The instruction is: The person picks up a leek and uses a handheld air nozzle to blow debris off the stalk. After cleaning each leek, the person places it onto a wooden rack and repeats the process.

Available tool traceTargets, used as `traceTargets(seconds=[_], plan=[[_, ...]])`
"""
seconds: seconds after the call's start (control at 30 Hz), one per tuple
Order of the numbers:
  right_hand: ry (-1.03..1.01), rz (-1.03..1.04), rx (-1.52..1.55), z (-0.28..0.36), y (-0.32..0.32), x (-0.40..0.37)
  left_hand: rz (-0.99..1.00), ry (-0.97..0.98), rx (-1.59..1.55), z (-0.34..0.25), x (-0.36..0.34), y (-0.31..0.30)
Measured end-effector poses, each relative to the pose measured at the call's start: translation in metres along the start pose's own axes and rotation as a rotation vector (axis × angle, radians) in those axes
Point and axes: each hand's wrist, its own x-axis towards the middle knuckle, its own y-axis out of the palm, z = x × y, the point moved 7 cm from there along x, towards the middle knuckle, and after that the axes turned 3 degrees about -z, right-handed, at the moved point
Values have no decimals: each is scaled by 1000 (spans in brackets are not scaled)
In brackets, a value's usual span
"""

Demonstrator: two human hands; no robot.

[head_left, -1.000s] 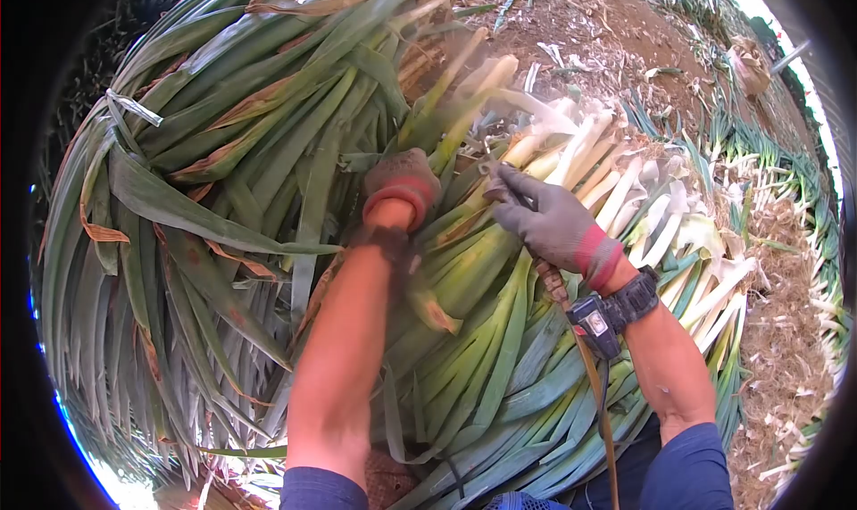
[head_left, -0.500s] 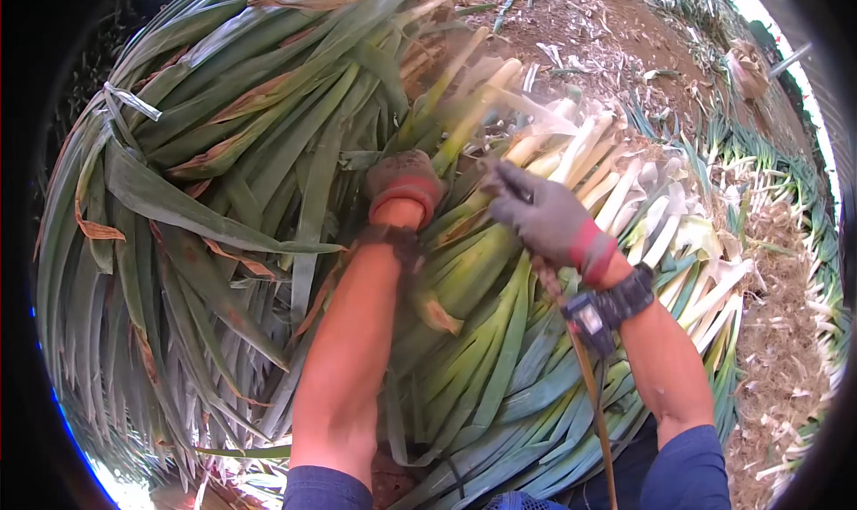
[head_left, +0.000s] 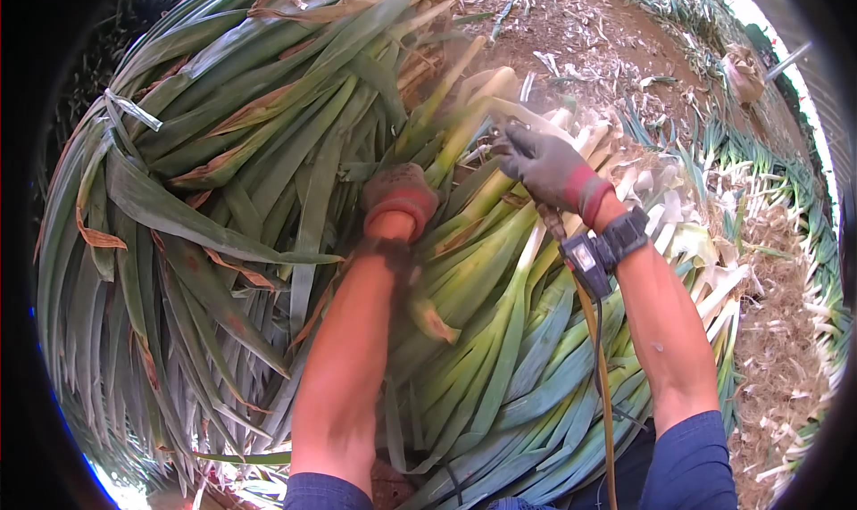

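Observation:
My gloved left hand (head_left: 399, 198) is closed around a leek (head_left: 460, 138), its pale end pointing up and away from me. Just right of that stalk, my gloved right hand (head_left: 552, 169) grips an air blow gun (head_left: 552, 220), mostly hidden by the fingers. A yellowish hose (head_left: 610, 421) runs from its fitting down toward my body. Loose pale skin near the leek's white end looks blurred. Beneath my hands lies a pile of leeks (head_left: 500, 331), green leaves toward me, white ends toward the upper right.
At left rises a large heap of untrimmed leeks (head_left: 241, 153) with long leaves, some browned, and a white tie (head_left: 134, 110). Peeled scraps litter the brown ground (head_left: 607, 37). Roots and debris (head_left: 786, 349) lie at right, beside a row of more leeks (head_left: 826, 269).
My right hand has moved slightly up with the blow gun, closer to the leek's white end. The loose skin there has shifted. My left hand keeps its hold, barely moved.

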Motion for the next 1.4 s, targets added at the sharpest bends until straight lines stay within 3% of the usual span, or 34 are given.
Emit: traceTargets(seconds=[0.1,0.13,0.23,0.37,0.4,0.5,0.67,0.77,0.8,1.07,1.2,1.3,1.4], plan=[[-39,-18,-6,7,7,-30,1,4,3,2,1,0],[24,-13,-135,10,5,-40,4,11,2,2,0,0],[99,-72,-131,11,1,-65,96,28,-97,5,-2,6],[20,-11,-156,26,11,-95,96,37,-163,10,-12,18],[3,-58,15,20,12,-88,112,28,-190,9,-20,16],[129,-9,-86,10,-3,-93,165,-1,-208,2,-33,6],[166,-35,-325,13,-22,-57,204,16,-238,-2,-37,10],[48,-110,-316,-1,-22,-19,165,49,-224,2,-33,22],[147,-45,-319,2,-23,-14,153,55,-247,1,-32,22],[-125,-146,-269,-21,-19,-8,53,141,-290,16,-13,49],[236,4,-315,19,-19,-52,85,151,-328,6,-31,41],[55,84,-110,33,-2,-74,143,195,-383,5,-30,54],[-31,46,-250,24,15,-77,190,250,-428,-12,-45,41]])
